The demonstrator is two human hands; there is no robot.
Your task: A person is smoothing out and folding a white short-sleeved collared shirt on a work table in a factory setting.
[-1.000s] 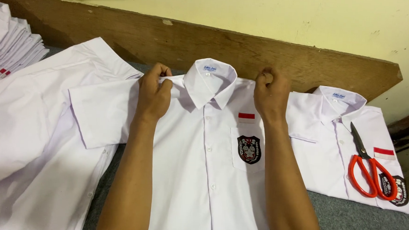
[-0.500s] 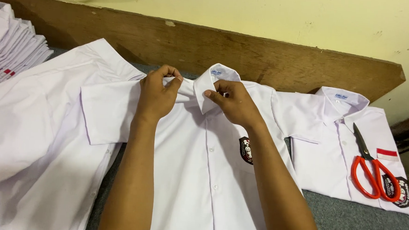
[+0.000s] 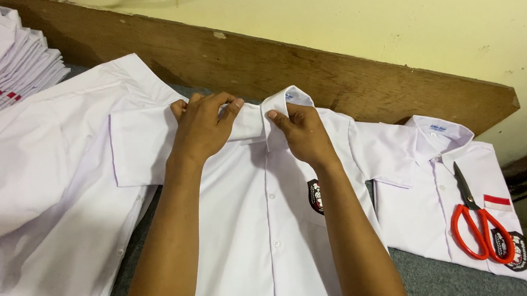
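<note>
Broadly, I count three white shirts spread flat, one stack of folded shirts, one plank, one pair of scissors, and two hands at work. Largest is the grey table, backed by a single brown wooden plank that runs along the yellow wall. On the left lies one loose white shirt, spread wide and partly overlapped by the sleeve of the centre shirt, which lies face up, buttoned, with a dark badge on its chest pocket. On the right rests the third shirt, also face up, carrying a small red-and-white patch and a dark badge. At the far left edge I see one stack of folded shirts; the number in it cannot be counted. One pair of red-handled scissors lies on the right shirt, blades toward the plank and handles toward me.

Both forearms reach up the middle of the centre shirt. My left hand is at the collar, fingers curled and closed, pinching the collar's left half between thumb and fingertips. My right hand sits just beside it, thumb and forefinger closed on the collar's right point, which stands lifted off the shirt. The two hands are near each other but apart.
</note>
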